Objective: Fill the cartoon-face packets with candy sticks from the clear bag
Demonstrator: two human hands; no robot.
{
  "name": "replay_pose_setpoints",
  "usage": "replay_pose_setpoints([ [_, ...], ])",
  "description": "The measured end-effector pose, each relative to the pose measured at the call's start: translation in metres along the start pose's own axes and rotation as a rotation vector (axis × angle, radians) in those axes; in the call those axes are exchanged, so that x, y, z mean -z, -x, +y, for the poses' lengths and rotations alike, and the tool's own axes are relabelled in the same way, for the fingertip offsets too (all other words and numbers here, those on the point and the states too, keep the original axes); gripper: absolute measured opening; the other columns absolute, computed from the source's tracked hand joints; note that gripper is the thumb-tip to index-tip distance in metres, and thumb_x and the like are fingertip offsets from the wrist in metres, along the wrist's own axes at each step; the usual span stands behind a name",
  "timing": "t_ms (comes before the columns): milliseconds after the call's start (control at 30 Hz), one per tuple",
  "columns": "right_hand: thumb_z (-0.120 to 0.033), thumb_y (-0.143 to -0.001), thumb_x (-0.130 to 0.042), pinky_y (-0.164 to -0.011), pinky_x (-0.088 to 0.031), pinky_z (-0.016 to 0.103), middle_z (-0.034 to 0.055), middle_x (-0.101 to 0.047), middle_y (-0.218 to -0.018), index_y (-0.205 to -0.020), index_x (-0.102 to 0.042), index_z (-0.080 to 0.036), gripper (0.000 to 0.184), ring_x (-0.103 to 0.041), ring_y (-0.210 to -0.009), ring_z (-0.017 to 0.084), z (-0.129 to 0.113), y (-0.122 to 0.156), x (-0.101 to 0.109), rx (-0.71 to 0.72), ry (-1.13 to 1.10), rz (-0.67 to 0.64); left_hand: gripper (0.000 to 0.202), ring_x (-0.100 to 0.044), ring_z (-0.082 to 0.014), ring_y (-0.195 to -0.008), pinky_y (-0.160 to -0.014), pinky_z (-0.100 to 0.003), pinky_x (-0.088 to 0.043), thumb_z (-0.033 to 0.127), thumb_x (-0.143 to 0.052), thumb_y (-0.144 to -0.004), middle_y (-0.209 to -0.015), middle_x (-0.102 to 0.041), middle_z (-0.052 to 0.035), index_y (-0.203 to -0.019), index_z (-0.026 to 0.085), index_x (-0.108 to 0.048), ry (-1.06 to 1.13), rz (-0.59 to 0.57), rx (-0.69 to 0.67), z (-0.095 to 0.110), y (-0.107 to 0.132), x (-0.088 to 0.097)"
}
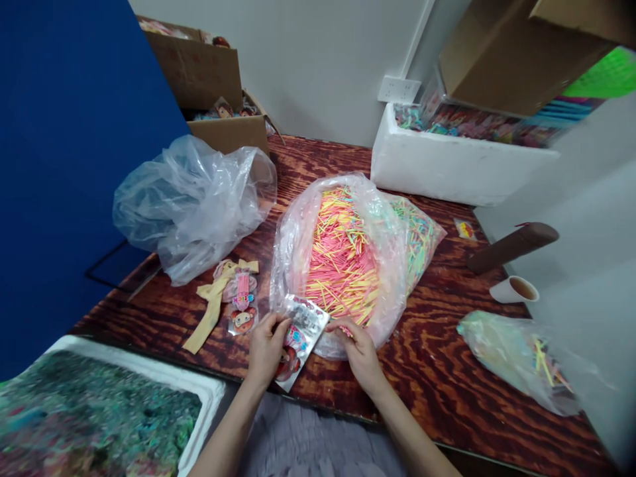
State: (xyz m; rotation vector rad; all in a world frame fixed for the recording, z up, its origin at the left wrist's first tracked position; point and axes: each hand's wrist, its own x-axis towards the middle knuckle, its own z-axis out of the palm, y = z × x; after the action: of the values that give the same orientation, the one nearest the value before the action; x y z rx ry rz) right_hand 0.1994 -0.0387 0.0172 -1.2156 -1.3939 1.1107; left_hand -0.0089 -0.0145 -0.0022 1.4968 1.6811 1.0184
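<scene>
My left hand (267,350) is closed on the side of a small clear and silver pouch (304,338) printed with a cartoon figure. Close to the pouch's upper right corner, my right hand (362,356) has its fingers curled together around a few small pink sticks (346,331). Just beyond both hands stands a wide-open plastic bag (291,255) full of thin pink and yellow sticks (342,265). To the left lie a filled pouch with pink sticks (242,295) and a pale yellow cloth strip (211,315).
A crumpled clear bag (199,199) lies at left, before cardboard boxes (228,136). A white foam box (447,162) stands back right. Along the right are a brown bottle (511,248), a paper cup (504,290) and a bag of sticks (517,361). Another foam box (211,394) is lower left.
</scene>
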Motion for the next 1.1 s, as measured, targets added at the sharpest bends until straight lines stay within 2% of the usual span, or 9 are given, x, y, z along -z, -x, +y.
replay_pose_setpoints([
  [133,-0.026,-0.092,-0.051,-0.083,-0.044,0.031,0.0041,-0.068,-0.089,-0.089,-0.068,-0.022,0.018,-0.062,-0.090,0.021,0.000,0.001,0.000,-0.005,-0.005,0.008,0.026,-0.061,-0.0194,-0.069,-0.067,-0.028,-0.044,0.039,-0.055,-0.084,-0.071,-0.067,-0.0020,-0.072,0.020,-0.068,0.006,-0.021,0.015,-0.001,-0.002,0.004],
  [300,-0.026,-0.092,-0.051,-0.082,-0.045,0.031,0.0045,-0.068,-0.089,-0.089,-0.069,-0.022,0.019,-0.062,-0.088,0.021,-0.001,0.002,0.000,-0.005,-0.014,0.015,0.030,-0.066,-0.0255,-0.100,-0.092,-0.037,-0.046,0.038,-0.054,-0.086,-0.106,-0.073,-0.0071,-0.103,0.022,-0.072,-0.041,-0.021,-0.005,0.003,-0.005,0.011],
  [433,-0.027,-0.092,-0.050,-0.082,-0.045,0.032,0.0047,-0.068,-0.088,-0.089,-0.070,-0.022,0.020,-0.062,-0.088,0.021,-0.001,0.002,0.000,-0.011,-0.017,0.015,0.032,-0.059,-0.0242,-0.114,-0.102,-0.038,-0.041,0.039,-0.055,-0.086,-0.118,-0.068,-0.0080,-0.107,0.021,-0.071,0.149,0.055,-0.004,0.016,-0.005,0.017],
  [600,-0.028,-0.092,-0.051,-0.082,-0.045,0.032,0.0044,-0.068,-0.088,-0.089,-0.069,-0.023,0.019,-0.062,-0.088,0.021,0.000,0.003,0.000,-0.017,-0.013,0.010,0.029,-0.064,-0.0157,-0.078,-0.074,-0.027,-0.050,0.038,-0.075,-0.069,-0.086,-0.071,-0.0015,-0.089,0.018,-0.069,0.727,0.131,0.323,0.031,-0.010,0.018],
  [700,-0.031,-0.092,-0.052,-0.081,-0.046,0.031,0.0043,-0.068,-0.086,-0.088,-0.069,-0.023,0.019,-0.062,-0.087,0.021,0.002,0.003,-0.001,-0.026,-0.016,0.024,0.031,-0.057,-0.0090,-0.063,-0.064,-0.020,-0.046,0.033,-0.082,-0.060,-0.071,-0.064,0.0050,-0.079,0.017,-0.064,0.888,0.151,0.375,0.036,-0.015,0.014],
  [833,-0.032,-0.092,-0.052,-0.082,-0.046,0.031,0.0041,-0.068,-0.088,-0.089,-0.070,-0.023,0.020,-0.062,-0.087,0.021,0.003,0.003,0.000,-0.037,-0.019,0.022,0.027,-0.046,-0.0055,-0.055,-0.056,-0.016,-0.040,0.036,-0.077,-0.070,-0.064,-0.054,0.0077,-0.076,0.017,-0.059,0.829,0.130,0.309,0.038,-0.014,0.008],
  [933,-0.032,-0.093,-0.052,-0.082,-0.045,0.031,0.0045,-0.069,-0.089,-0.091,-0.070,-0.023,0.021,-0.062,-0.088,0.021,0.005,0.003,0.001,-0.041,-0.015,0.015,0.029,-0.039,-0.0053,-0.052,-0.051,-0.016,-0.034,0.040,-0.069,-0.079,-0.060,-0.045,0.0084,-0.070,0.017,-0.052,0.727,0.037,0.252,0.037,-0.008,0.004],
  [1033,-0.032,-0.093,-0.051,-0.083,-0.045,0.032,0.0047,-0.069,-0.090,-0.092,-0.070,-0.023,0.021,-0.062,-0.089,0.021,0.005,0.003,0.000,-0.043,-0.011,0.010,0.026,-0.043,-0.0068,-0.055,-0.053,-0.017,-0.036,0.039,-0.069,-0.078,-0.062,-0.049,0.0072,-0.073,0.017,-0.055,0.656,-0.079,0.243,0.034,-0.005,0.003],
  [1100,-0.034,-0.093,-0.051,-0.082,-0.046,0.031,0.0044,-0.068,-0.088,-0.091,-0.070,-0.023,0.022,-0.062,-0.087,0.021,0.005,0.004,-0.001,-0.049,-0.016,0.005,0.025,-0.049,-0.0090,-0.062,-0.059,-0.018,-0.040,0.037,-0.072,-0.074,-0.069,-0.056,0.0053,-0.085,0.018,-0.062,0.628,-0.089,0.247,0.031,-0.005,0.005],
])
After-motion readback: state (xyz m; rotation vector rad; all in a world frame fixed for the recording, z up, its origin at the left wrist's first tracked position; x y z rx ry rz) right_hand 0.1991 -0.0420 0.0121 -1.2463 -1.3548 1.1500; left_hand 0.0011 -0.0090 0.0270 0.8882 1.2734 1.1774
